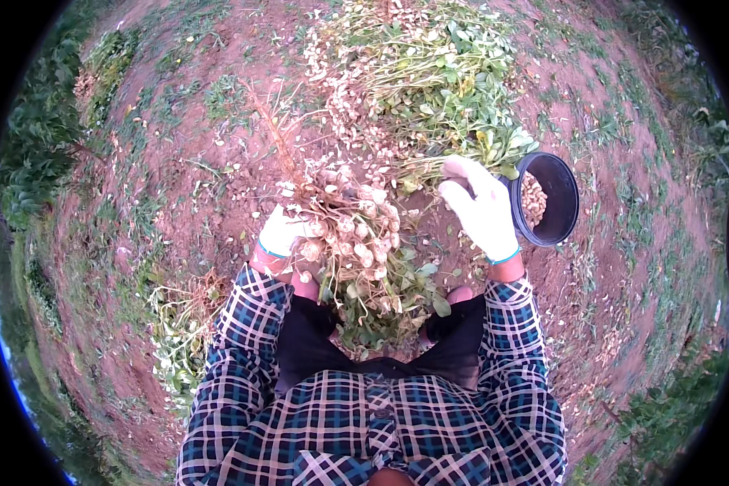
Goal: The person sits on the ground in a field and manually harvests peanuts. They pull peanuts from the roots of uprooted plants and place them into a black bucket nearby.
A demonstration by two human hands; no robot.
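Observation:
In a white glove, my left hand grips a pulled peanut plant by its root end. The plant's clustered peanut pods hang over my lap side, and its leafy stems reach down between my legs. My right hand, gloved too, is held with its fingers apart and nothing visible in it, just left of a black plastic bucket. Shelled-looking or whole peanuts, too small to tell, lie inside the bucket, whose mouth faces partly toward me.
A large heap of peanut plants with pods on its left side lies ahead on reddish soil. More uprooted plants lie beside my left arm. Weeds and scattered leaves dot the ground, and leafy crops stand at the left edge.

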